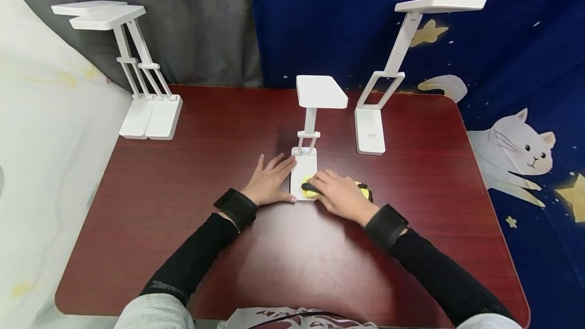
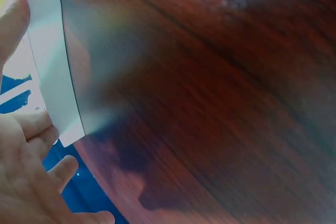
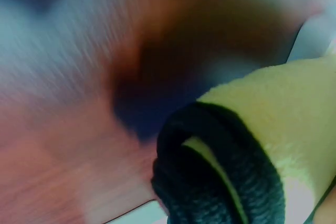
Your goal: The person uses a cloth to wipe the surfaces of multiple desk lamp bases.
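A white folding desk lamp stands upright mid-table, its flat base toward the person. At the left edge of that base is my left hand, fingers spread and fairly straight; the thumb touches near the front corner. In the left wrist view, thumb and fingertips meet the side of the white base. My right hand grips a yellow cloth with black edging and presses it on the front part of the base. Up close in the right wrist view, the cloth looks fluffy and folded; its underside is hidden.
Two more white lamps stand side by side at the back left. Another white lamp is at the back right. All are on a reddish-brown table with rounded corners, before a grey and blue curtain.
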The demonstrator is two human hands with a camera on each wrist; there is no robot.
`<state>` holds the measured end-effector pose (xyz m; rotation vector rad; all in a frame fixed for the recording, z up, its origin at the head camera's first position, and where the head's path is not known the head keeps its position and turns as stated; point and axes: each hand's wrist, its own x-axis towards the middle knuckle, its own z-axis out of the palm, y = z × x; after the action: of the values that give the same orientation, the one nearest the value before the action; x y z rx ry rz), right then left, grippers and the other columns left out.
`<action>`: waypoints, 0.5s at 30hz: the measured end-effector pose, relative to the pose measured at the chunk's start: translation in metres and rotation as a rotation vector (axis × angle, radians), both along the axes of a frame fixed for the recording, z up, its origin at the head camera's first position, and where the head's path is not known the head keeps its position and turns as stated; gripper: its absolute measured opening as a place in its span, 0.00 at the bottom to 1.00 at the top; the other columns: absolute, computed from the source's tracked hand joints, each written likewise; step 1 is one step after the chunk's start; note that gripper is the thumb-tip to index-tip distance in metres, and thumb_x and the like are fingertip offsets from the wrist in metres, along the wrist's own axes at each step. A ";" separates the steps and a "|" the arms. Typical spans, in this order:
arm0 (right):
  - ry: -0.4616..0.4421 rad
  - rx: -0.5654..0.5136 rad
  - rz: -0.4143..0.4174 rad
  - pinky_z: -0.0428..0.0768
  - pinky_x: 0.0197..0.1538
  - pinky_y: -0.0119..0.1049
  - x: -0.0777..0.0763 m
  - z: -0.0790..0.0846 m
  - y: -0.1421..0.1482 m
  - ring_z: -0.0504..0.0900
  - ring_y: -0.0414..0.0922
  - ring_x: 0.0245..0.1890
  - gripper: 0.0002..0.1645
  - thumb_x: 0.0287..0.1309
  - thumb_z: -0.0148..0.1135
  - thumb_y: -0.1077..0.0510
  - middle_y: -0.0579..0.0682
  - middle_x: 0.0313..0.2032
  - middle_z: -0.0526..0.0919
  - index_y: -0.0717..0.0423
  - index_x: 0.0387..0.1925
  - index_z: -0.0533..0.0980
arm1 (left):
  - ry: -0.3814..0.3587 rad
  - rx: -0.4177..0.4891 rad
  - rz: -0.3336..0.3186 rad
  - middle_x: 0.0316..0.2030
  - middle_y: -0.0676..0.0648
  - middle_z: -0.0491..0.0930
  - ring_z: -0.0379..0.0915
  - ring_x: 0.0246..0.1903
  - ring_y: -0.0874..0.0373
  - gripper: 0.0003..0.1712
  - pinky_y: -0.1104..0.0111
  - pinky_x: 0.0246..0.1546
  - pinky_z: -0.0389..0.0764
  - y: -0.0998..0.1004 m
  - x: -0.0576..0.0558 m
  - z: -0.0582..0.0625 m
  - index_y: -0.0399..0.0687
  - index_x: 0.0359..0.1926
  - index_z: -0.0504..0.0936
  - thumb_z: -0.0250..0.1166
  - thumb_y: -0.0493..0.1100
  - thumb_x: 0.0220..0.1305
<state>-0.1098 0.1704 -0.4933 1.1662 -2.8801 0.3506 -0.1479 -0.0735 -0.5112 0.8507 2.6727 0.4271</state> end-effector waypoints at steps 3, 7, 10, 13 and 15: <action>-0.040 -0.020 0.090 0.89 0.40 0.45 0.019 0.001 0.003 0.84 0.49 0.49 0.24 0.61 0.73 0.56 0.52 0.50 0.85 0.57 0.58 0.82 | 0.009 0.010 0.010 0.81 0.46 0.59 0.49 0.82 0.45 0.61 0.31 0.77 0.42 -0.003 0.000 0.001 0.44 0.81 0.59 0.76 0.65 0.57; -0.124 -0.075 0.217 0.86 0.42 0.41 0.033 0.001 0.005 0.83 0.45 0.47 0.22 0.63 0.71 0.54 0.49 0.48 0.85 0.56 0.57 0.82 | 0.003 0.027 0.018 0.81 0.47 0.59 0.49 0.82 0.45 0.61 0.31 0.77 0.41 -0.006 0.000 -0.001 0.45 0.81 0.60 0.77 0.65 0.56; -0.141 -0.136 0.209 0.86 0.42 0.41 0.023 0.007 0.002 0.83 0.45 0.47 0.22 0.65 0.69 0.53 0.49 0.48 0.85 0.57 0.58 0.81 | -0.001 0.043 0.015 0.81 0.47 0.59 0.49 0.82 0.44 0.61 0.30 0.77 0.40 -0.006 0.000 -0.003 0.45 0.81 0.60 0.77 0.65 0.56; -0.109 -0.185 0.085 0.86 0.38 0.46 -0.004 0.016 -0.007 0.82 0.47 0.46 0.23 0.65 0.70 0.54 0.51 0.49 0.86 0.58 0.59 0.81 | 0.000 0.061 0.014 0.81 0.47 0.60 0.50 0.82 0.44 0.61 0.30 0.77 0.41 -0.004 -0.001 -0.005 0.45 0.81 0.61 0.78 0.65 0.55; -0.077 -0.183 -0.005 0.86 0.38 0.50 -0.023 0.018 -0.015 0.82 0.50 0.48 0.25 0.65 0.71 0.55 0.52 0.52 0.86 0.57 0.61 0.80 | -0.006 0.079 0.027 0.80 0.46 0.63 0.53 0.80 0.43 0.61 0.29 0.76 0.41 -0.003 -0.001 -0.007 0.46 0.80 0.63 0.79 0.65 0.53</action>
<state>-0.1332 0.1558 -0.4756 1.1378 -2.8398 0.6581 -0.1492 -0.0764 -0.5183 0.8353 2.6802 0.5443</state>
